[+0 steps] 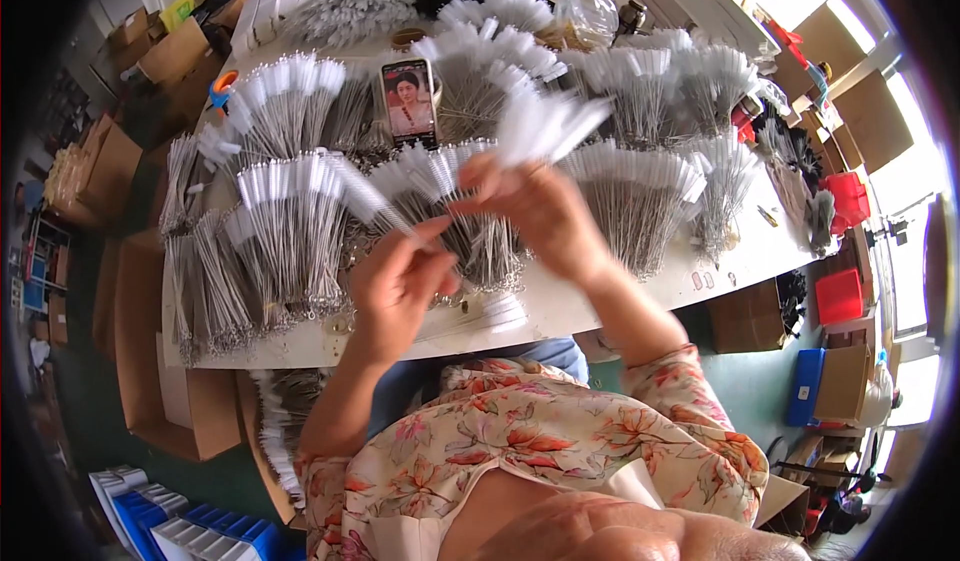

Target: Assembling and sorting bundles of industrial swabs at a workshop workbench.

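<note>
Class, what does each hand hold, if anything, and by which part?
Right hand: a bunch of brushes, apparently just below the white ends, though blurred. Left hand: a brush, apparently pinched by its lower end.

before me is the table (755, 251), with brushes (290, 186) bunched across it. past my nearest bunches is the phone (408, 111); a bag (585, 11) sits farther back, to its right. left of the table, a carton (215, 433); right, 2 bins (838, 297).

- You wear a cream, orange-flowered blouse (570, 416).
- Its sleeves (682, 389) end near your elbows.
- Your legwear (566, 356) is blue.
- Your left hand (392, 286) and right hand (545, 211) are bare.
</note>
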Tool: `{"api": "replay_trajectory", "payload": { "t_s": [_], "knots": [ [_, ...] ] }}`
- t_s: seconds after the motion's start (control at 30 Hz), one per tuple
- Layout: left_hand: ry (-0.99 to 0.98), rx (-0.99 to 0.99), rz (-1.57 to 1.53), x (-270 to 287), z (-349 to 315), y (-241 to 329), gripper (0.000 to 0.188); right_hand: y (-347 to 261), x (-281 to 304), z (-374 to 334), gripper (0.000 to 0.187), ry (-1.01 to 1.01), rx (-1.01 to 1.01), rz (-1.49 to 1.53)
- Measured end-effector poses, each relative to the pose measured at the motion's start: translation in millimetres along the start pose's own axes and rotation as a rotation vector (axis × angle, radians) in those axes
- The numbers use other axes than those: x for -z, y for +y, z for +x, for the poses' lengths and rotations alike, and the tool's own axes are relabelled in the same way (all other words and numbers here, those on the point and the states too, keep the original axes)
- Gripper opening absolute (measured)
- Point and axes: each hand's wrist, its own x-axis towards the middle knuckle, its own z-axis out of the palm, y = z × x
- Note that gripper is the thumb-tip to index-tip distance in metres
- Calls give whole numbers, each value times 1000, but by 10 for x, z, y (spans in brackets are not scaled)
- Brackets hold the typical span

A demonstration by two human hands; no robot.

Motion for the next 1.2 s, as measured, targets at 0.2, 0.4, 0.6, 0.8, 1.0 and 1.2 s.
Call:
{"api": "replay_trajectory", "payload": {
  "t_s": [0.2,0.4,0.6,0.8,1.0,1.2],
  "knots": [
    [154,-480,595,288,36,-41,10,194,-519,-110,32,-91,431,-734],
    [65,-199,164,183,-281,-316,17,641,-381,-139,25,186,-197,214],
    [-92,-729,724,320,-88,-185,29,499,-254,-45,18,180,-103,575],
    [-197,-333,268,560,97,131,104,378,-487,-256,12,-162,-74,-959],
    [-441,-109,70,490,-223,-135,69,345,-435,-452,9,-179,-229,-723],
    [-350,-311,253,372,-331,18,23,292,-289,-503,18,-341,-631,-137]
  ]
}}
